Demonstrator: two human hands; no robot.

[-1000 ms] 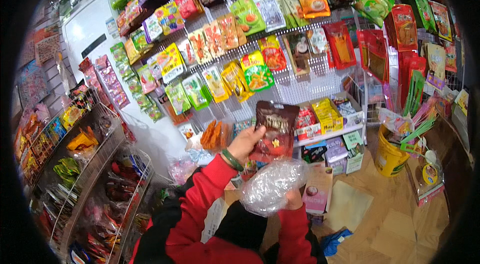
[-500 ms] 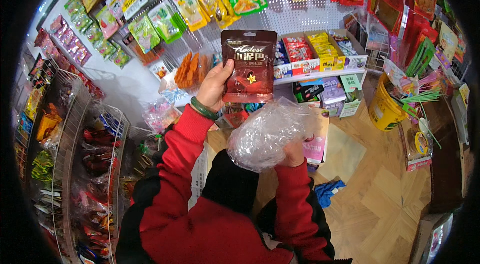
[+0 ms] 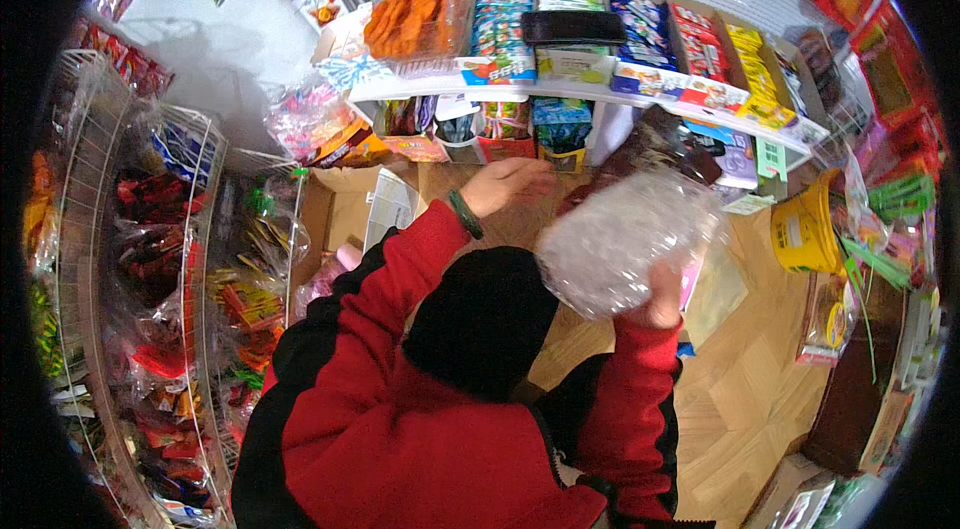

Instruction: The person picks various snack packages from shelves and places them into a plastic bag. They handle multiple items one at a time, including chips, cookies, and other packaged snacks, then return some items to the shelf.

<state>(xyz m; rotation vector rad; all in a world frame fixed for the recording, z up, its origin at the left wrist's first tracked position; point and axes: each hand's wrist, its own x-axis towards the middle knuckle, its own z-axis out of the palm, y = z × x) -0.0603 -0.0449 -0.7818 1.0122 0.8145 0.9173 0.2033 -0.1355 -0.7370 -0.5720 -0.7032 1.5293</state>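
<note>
My right hand (image 3: 660,299) is closed on the near right side of a clear, crinkled plastic bag (image 3: 630,244), which hangs puffed out over the floor. At the bag's far edge shows a dark brown glossy packet (image 3: 668,144); blur hides whether it lies inside the bag or behind it. My left hand (image 3: 508,187), with a green bangle (image 3: 466,215) at the wrist, stretches toward the bag with its fingers out and slightly blurred. Nothing shows in it, and a gap separates it from the bag.
Ahead, a white shelf (image 3: 450,89) bears boxes of small packets, a tub of orange snacks (image 3: 408,14) and a black phone-like slab (image 3: 573,27). Wire racks (image 3: 205,199) of packets stand at left. At right are a yellow bucket (image 3: 806,224) and a brown cabinet side (image 3: 850,369).
The brown pouch has left my left hand, which has dropped lower and to the right. My right hand and the plastic bag have shifted right. The view has tilted down.
</note>
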